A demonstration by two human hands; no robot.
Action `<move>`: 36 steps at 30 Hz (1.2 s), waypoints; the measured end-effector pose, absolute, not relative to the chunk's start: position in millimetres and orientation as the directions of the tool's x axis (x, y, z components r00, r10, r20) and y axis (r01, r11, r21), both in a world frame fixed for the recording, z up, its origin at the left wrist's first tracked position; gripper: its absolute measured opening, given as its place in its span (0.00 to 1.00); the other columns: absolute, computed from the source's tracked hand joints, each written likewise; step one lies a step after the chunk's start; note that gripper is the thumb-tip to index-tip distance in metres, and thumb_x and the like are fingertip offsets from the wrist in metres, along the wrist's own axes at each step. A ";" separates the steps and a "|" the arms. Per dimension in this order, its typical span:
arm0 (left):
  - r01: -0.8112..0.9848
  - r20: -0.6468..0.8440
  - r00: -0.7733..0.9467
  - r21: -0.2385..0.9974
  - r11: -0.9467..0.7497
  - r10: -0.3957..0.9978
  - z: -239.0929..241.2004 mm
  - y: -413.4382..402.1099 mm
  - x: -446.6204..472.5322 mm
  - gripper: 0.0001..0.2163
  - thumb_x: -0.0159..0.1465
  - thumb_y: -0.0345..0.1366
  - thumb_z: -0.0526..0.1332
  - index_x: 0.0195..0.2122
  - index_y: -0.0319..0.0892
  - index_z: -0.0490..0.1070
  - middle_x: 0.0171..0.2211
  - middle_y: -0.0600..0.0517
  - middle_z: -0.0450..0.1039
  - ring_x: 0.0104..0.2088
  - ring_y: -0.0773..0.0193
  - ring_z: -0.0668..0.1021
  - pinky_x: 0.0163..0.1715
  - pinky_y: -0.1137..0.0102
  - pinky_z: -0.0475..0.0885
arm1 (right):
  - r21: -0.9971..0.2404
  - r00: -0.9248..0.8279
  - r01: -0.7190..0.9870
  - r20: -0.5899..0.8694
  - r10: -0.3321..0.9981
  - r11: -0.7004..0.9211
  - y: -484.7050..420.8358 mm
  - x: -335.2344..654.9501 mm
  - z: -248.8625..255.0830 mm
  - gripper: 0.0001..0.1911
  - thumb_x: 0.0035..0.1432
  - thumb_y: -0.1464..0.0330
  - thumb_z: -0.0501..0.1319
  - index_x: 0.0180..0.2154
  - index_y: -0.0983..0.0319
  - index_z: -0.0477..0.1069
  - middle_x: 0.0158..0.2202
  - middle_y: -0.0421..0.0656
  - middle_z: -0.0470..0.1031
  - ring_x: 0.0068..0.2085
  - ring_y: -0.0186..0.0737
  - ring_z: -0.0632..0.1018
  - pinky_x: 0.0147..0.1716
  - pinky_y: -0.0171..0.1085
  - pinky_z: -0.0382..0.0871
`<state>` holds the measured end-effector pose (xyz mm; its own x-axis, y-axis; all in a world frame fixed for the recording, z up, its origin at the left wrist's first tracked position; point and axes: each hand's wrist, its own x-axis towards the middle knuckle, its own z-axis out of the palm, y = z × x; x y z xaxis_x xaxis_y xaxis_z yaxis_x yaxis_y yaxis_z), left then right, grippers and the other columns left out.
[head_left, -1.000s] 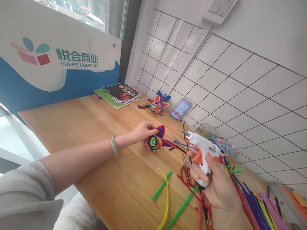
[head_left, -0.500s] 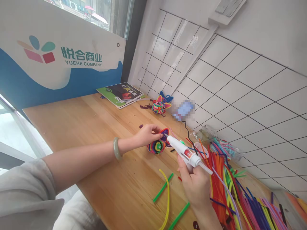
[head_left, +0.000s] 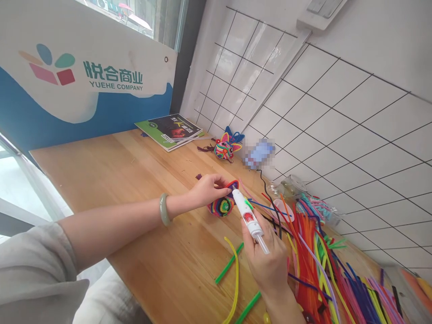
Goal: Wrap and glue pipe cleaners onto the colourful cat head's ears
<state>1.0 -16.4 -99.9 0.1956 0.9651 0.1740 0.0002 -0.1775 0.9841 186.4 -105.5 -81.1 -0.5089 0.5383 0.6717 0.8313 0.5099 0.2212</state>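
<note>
My left hand (head_left: 211, 190) pinches the colourful pipe-cleaner ornament (head_left: 221, 207) by its purple ear edged in red. The ornament's rounded body has bands of many colours and a green centre. Wrapped in my right hand (head_left: 266, 252) is a white hot glue gun (head_left: 247, 211), a clear glue stick jutting from its back end. The gun's nozzle points at the ear and meets it, or nearly so, close to my left fingertips. Below them on the table lie a yellow pipe cleaner (head_left: 235, 279) and a green pipe cleaner (head_left: 229, 263).
A finished-looking animal-face ornament (head_left: 224, 149) sits near the wall, beside books (head_left: 168, 130) and a blurred-out object (head_left: 259, 154). Many loose pipe cleaners (head_left: 307, 252) cover the right side of the wooden table (head_left: 145, 166). A black cord (head_left: 268, 193) runs behind the gun.
My right hand has turned the glue gun steeper, swinging its back end to the left and downward. The nozzle stays by the ear, and my left hand keeps its place.
</note>
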 end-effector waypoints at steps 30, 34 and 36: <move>0.035 0.170 0.206 0.983 -0.181 0.964 -87.7 -23.6 2.3 0.07 0.53 0.36 0.62 0.29 0.37 0.70 0.25 0.54 0.72 0.26 0.71 0.74 0.25 0.79 0.70 | 0.256 -0.510 0.840 0.676 0.532 0.479 -102.0 188.8 -84.6 0.21 0.61 0.67 0.52 0.54 0.69 0.57 0.40 0.53 0.74 0.39 0.44 0.76 0.35 0.40 0.71; 0.025 0.163 0.214 0.985 -0.172 0.963 -86.9 -24.5 2.2 0.06 0.53 0.35 0.62 0.28 0.37 0.70 0.25 0.54 0.72 0.26 0.71 0.74 0.24 0.79 0.70 | 0.268 -0.513 0.840 0.677 0.529 0.472 -102.1 188.6 -84.6 0.21 0.61 0.67 0.51 0.54 0.69 0.57 0.40 0.53 0.74 0.39 0.45 0.76 0.36 0.40 0.71; 0.024 0.166 0.218 0.984 -0.175 0.962 -87.0 -24.5 2.3 0.06 0.53 0.35 0.62 0.28 0.37 0.70 0.25 0.54 0.72 0.26 0.71 0.74 0.24 0.79 0.70 | 0.267 -0.513 0.840 0.675 0.531 0.472 -102.3 188.6 -84.6 0.21 0.61 0.68 0.52 0.54 0.70 0.58 0.40 0.53 0.74 0.39 0.45 0.76 0.36 0.40 0.71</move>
<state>2.3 -24.5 -87.0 0.2183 0.9617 0.1660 0.0244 -0.1755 0.9842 188.6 -102.3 -84.6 -0.5127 0.5311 0.6747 0.8402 0.4722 0.2667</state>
